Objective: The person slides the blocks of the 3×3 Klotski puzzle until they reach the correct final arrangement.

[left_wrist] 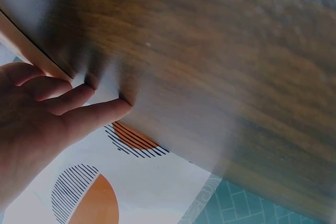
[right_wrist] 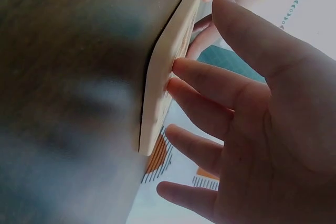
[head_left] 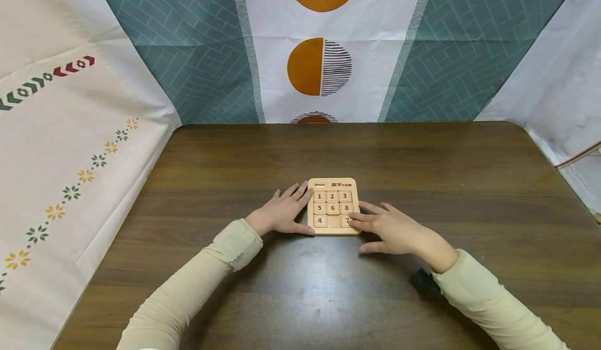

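A pale wooden sliding number puzzle (head_left: 332,232) lies flat on the table, its numbered tiles in three rows. The top row reads 1, 2, 3 and the middle row 5, 6, 8. Below them, a bare slot (head_left: 333,221) separates the 4 tile (head_left: 320,220) from the 7 tile (head_left: 346,221). My left hand (head_left: 284,212) rests against the puzzle's left edge, fingers spread and thumb at the lower corner. From the right, my right hand (head_left: 396,230) reaches over the edge, two fingertips (right_wrist: 181,65) touching the board around the 7 tile. Its thumb stands away from the board.
The dark wooden table (head_left: 235,157) stretches out around the puzzle. A patterned cloth (head_left: 211,52) hangs behind its far edge. White cloth (head_left: 94,183) with stitched flowers borders the left side, and pale cloth (head_left: 554,89) the right.
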Action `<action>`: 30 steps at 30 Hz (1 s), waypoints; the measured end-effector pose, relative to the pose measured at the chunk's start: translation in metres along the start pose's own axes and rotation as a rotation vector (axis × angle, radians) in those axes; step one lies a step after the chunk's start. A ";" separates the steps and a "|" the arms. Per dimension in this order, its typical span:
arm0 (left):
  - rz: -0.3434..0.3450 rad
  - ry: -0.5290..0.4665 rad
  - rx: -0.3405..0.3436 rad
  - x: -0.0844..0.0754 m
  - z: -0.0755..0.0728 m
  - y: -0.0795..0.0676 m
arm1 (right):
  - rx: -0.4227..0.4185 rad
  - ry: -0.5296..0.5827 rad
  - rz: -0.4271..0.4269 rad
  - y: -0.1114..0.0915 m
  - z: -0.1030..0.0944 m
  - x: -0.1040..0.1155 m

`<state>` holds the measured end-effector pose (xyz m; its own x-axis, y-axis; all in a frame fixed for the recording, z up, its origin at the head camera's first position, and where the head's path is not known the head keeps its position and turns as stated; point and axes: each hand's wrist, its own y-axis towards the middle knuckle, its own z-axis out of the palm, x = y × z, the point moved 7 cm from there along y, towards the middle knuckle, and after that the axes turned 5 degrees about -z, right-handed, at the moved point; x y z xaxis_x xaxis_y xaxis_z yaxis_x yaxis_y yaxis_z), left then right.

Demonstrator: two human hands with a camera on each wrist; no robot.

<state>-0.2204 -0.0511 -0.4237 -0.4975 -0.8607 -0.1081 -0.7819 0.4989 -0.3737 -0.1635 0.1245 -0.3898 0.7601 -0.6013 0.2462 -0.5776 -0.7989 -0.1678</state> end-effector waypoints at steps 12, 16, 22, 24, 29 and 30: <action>0.004 -0.001 0.005 0.001 0.001 0.000 | -0.027 -0.023 0.006 0.002 0.003 0.004; 0.004 -0.001 0.001 0.001 0.001 0.000 | -0.030 -0.026 0.007 0.006 0.003 0.006; 0.001 -0.003 0.001 0.000 0.000 0.000 | -0.020 -0.035 0.001 0.013 0.002 0.013; 0.000 -0.005 0.003 0.000 0.000 0.000 | -0.023 -0.037 -0.006 0.015 0.002 0.014; 0.002 -0.004 -0.002 0.000 0.000 0.001 | -0.035 -0.055 -0.031 0.019 0.002 0.018; 0.003 -0.004 -0.004 0.000 0.000 0.001 | -0.036 -0.056 -0.033 0.020 0.002 0.018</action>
<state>-0.2207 -0.0509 -0.4244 -0.4983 -0.8596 -0.1131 -0.7818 0.5019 -0.3700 -0.1603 0.0976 -0.3905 0.7941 -0.5750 0.1971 -0.5611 -0.8181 -0.1261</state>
